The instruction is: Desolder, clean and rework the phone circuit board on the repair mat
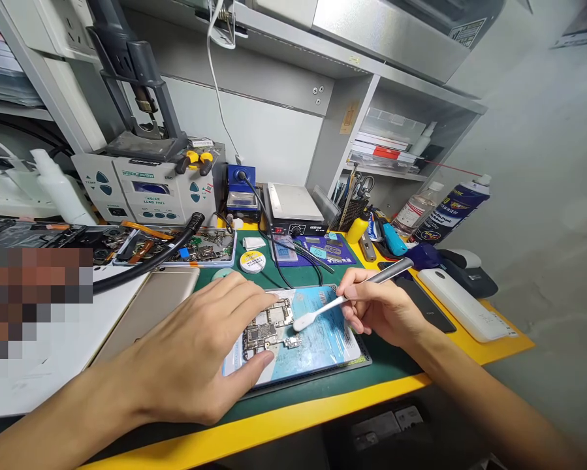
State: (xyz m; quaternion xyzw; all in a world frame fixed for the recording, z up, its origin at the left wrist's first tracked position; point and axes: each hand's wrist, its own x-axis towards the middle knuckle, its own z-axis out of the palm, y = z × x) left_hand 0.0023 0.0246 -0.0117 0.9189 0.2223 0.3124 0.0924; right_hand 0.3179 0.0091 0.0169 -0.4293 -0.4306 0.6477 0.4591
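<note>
Your bare left hand (209,333) arches over a dark circuit board (262,331) with an irregular outline and silvery patches, thumb parted from the fingers around it; how firmly it presses cannot be told. The board lies on a glossy, rectangular pad printed in pale blue and white (327,343), above a dark green mat (239,408). Your bare right hand (381,307) pinches a slim brush with a white neck and grey handle (328,305), its rounded white head near the board's right edge; contact is unclear. The step in hand looks like brushing the board; the next move seems to call for light strokes over its small, bumpy components, with your left hand steadying it.
</note>
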